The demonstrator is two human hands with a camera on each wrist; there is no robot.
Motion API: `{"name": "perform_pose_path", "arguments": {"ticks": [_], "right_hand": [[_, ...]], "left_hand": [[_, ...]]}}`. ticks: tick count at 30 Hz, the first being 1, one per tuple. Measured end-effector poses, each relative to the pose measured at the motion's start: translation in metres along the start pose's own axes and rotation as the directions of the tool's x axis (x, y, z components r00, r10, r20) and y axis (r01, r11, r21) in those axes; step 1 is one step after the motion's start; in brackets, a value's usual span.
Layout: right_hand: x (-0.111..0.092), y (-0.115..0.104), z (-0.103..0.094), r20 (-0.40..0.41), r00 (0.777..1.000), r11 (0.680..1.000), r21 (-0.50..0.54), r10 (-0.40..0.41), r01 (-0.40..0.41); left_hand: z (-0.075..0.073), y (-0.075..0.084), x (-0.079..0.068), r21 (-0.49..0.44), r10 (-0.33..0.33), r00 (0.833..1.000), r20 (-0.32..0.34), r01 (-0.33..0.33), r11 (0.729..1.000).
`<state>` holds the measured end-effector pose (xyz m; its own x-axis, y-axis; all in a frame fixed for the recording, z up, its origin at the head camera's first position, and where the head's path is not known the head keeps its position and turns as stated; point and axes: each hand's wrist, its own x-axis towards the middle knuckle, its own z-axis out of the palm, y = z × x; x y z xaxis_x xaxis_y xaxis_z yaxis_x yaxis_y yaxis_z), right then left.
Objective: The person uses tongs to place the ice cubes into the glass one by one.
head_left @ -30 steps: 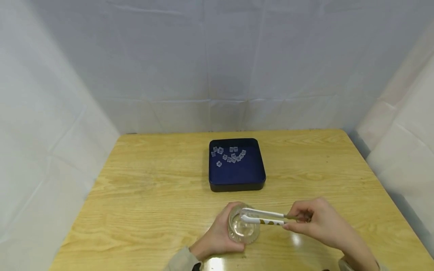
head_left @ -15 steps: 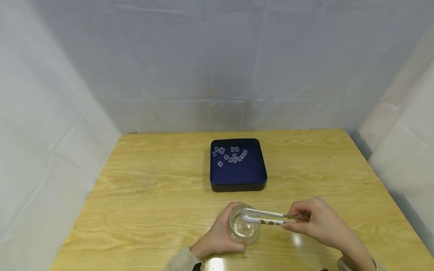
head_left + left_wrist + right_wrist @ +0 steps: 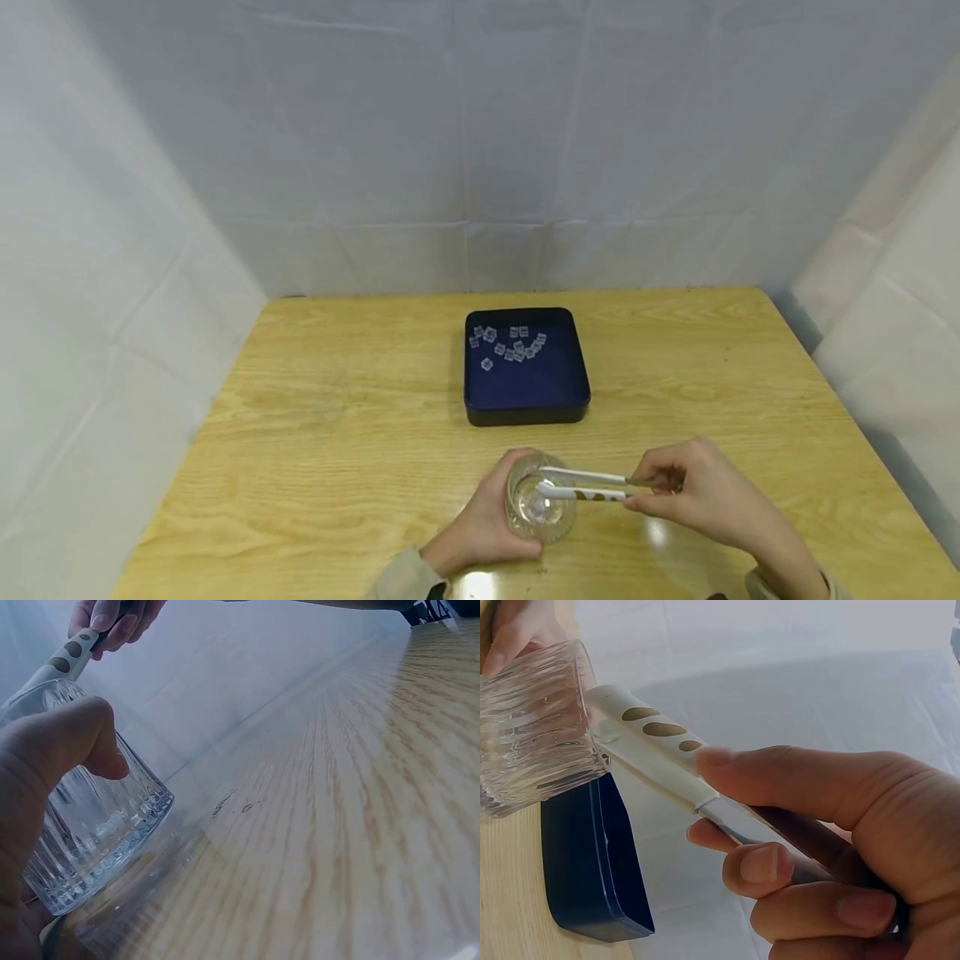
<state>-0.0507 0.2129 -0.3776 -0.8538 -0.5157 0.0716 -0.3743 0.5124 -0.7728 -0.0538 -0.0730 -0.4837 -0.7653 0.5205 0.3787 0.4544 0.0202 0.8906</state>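
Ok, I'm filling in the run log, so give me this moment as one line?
left hand: grips glass | right hand: holds tongs at glass mouth | blue tray: holds clear cubes

Glass — cut off by right wrist view's left edge

White-armed metal tongs (golden-brown spots on one arm), clear fluted glass tumbler, square navy-blue tray, yellow wood-grained tabletop.
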Motion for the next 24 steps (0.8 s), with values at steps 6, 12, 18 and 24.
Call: {"name": "perform_pose_path", "arguments": {"ticks": [6,12,18,24], "right_hand": [[0.001,-0.003,-0.002,-0.008,1.000,1.000,0.012,0.029,-0.029],[0.005,-0.005,-0.002,-0.075,0.997,1.000,0.008,-0.008,0.009],[0.011,-0.008,-0.004,-0.121,0.992,1.000,-0.011,0.026,-0.027],[0.019,-0.011,-0.005,-0.147,0.986,0.996,-0.031,0.081,-0.086]], "left_hand": [[0.001,-0.001,-0.001,-0.008,-0.020,1.000,0.001,0.020,1.000],[0.001,-0.001,-0.001,-0.020,-0.108,0.994,0.008,0.108,0.994],[0.001,0.002,-0.001,-0.003,-0.074,0.997,0.007,0.074,0.997],[0.003,-0.011,-0.003,0.012,-0.010,1.000,-0.002,0.010,1.000]]}}
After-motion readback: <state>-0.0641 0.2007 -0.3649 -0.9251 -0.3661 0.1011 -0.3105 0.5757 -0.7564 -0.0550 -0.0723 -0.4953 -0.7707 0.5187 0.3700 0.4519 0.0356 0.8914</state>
